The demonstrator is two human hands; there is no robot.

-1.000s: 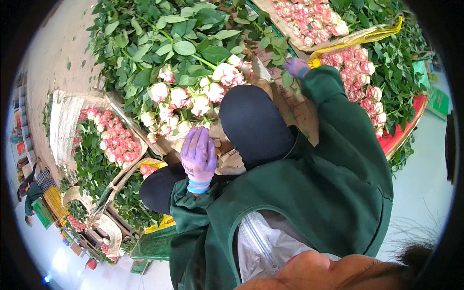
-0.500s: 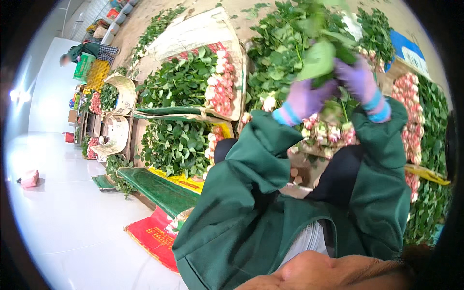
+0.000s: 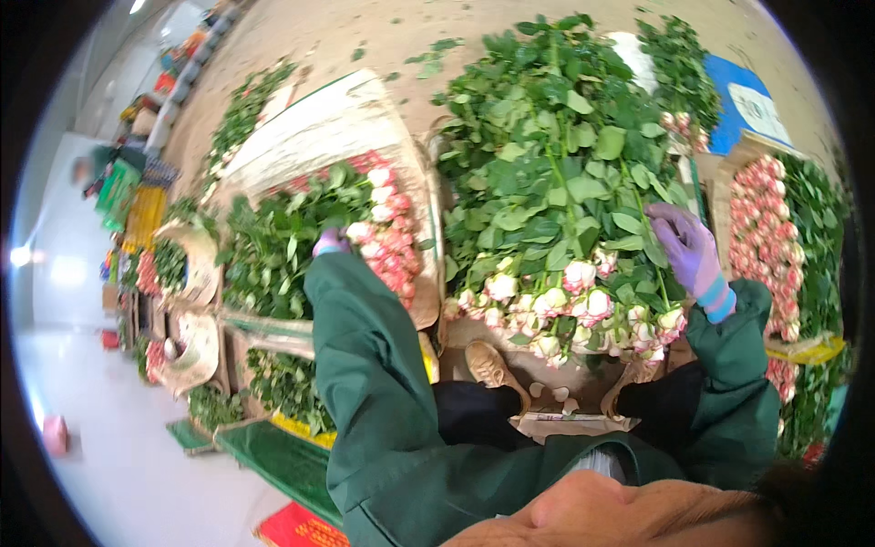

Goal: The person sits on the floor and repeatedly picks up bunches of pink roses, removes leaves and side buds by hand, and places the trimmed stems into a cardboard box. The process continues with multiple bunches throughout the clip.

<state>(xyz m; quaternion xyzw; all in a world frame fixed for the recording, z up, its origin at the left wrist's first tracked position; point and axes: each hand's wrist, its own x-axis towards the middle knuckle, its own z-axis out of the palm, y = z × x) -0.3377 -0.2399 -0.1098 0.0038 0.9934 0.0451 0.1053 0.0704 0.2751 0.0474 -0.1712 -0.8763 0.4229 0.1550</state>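
Note:
In front of me lies a wide heap of white-and-pink roses point(image 3: 550, 302), their leafy stems point(image 3: 538, 173) pointing away and the blooms toward my feet. At the heap's right edge is my right hand point(image 3: 690, 251) in a purple glove with a striped cuff. Its fingers are curved and apart, beside a rose stem. My left hand point(image 3: 331, 242), also gloved, reaches into the left pile of pink roses point(image 3: 390, 239), where stems meet blooms. Leaves and my sleeve hide most of its fingers, so any grip there is hidden.
More roses point(image 3: 764, 237) lie in rows at the right, near a blue-and-white sheet point(image 3: 743, 105). A green board point(image 3: 278, 456) and a red bag point(image 3: 301, 527) are at lower left. Far left, a blurred person stands near yellow crates point(image 3: 146, 219). My shoe point(image 3: 486, 363) is below the heap.
Both hands were together over the heap, holding leafy stems. They have parted: the left has moved to the left pile, the right lower to the heap's right edge. The held stems are out of my right hand.

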